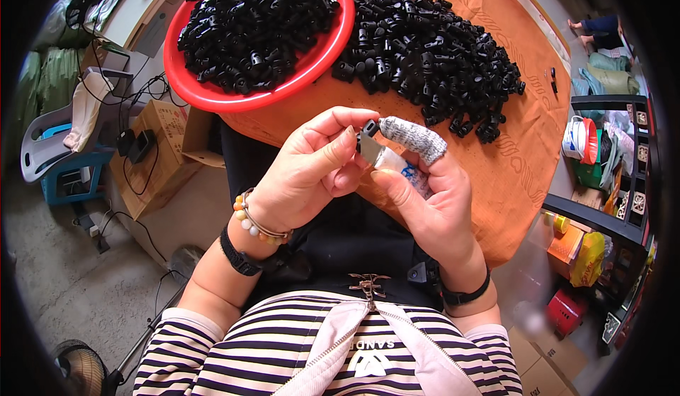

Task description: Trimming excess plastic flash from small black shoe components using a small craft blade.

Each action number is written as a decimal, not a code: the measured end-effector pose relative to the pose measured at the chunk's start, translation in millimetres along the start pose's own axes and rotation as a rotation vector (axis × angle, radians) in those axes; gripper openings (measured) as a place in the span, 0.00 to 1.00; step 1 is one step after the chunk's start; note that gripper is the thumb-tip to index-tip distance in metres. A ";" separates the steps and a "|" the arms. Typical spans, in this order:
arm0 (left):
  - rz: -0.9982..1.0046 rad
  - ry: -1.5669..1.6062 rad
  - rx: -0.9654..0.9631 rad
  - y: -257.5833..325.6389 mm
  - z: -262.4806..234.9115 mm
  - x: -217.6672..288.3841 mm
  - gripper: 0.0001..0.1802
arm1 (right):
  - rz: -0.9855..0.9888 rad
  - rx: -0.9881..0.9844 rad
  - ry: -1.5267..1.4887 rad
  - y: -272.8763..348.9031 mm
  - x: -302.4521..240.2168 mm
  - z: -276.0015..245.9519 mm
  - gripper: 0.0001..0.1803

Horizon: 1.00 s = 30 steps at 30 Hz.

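Overall, the small part [369,127] in the left hand [317,152] looks shiny black.

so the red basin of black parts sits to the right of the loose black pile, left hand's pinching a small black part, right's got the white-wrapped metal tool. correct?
Basin side is wrong: the head view shows the red basin to the left of the loose black pile. The left hand pinching a small black part and the right holding the white-wrapped metal tool stand.
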<state>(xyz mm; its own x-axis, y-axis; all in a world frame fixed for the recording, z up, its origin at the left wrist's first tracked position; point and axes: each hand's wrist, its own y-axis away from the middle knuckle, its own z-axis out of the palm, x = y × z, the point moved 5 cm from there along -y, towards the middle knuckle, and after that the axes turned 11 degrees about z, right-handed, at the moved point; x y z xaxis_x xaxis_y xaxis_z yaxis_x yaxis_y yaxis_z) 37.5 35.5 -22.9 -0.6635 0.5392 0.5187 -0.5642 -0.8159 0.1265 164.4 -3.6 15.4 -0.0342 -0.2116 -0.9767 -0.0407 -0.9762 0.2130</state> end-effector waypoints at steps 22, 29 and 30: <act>-0.009 0.000 -0.019 -0.1 -0.1 1.3 0.17 | -0.033 -0.016 0.023 -0.9 2.7 2.2 0.21; -0.002 -0.035 -0.006 0.3 -3.2 -0.2 0.21 | -0.040 -0.006 0.010 -2.6 1.4 0.9 0.20; -0.013 0.005 -0.024 0.3 -1.9 0.5 0.19 | -0.041 -0.004 0.010 -2.3 -0.2 -0.2 0.20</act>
<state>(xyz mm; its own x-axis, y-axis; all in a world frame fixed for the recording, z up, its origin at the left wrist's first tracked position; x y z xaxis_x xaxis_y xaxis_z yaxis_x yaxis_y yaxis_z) 36.1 36.0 -24.2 -0.6583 0.5511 0.5128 -0.5845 -0.8035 0.1132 164.6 -1.3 15.1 -0.0224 -0.1715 -0.9849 -0.0378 -0.9843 0.1722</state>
